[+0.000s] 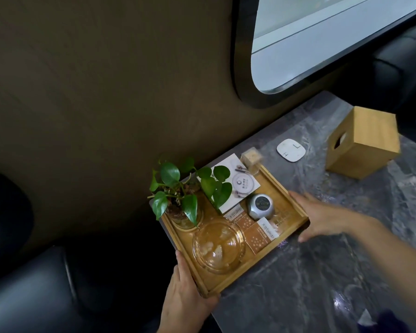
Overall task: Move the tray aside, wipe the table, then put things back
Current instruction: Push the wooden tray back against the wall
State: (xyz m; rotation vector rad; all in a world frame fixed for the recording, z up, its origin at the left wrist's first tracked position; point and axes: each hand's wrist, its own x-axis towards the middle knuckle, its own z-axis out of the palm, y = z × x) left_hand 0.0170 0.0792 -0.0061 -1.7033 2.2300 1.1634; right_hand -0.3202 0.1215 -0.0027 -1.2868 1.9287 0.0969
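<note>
A wooden tray (277, 188) sits at the left end of the grey marble table (310, 272), against the brown wall. It carries a leafy plant in a glass pot (183, 200), a glass ashtray (217, 245), a silver round gadget (261, 205), a white card (238, 183), small brown packets (258, 233) and a clear toothpick box (251, 157). My left hand (186, 296) grips the tray's near corner. My right hand (322, 216) holds the tray's right edge, fingers wrapped around the rim.
A wooden tissue box (363, 143) stands on the table's far right. A white flat pad (290, 150) lies between it and the tray. Dark seats sit at left (29, 296) and far right. A purple cloth (394, 323) shows at the bottom right corner.
</note>
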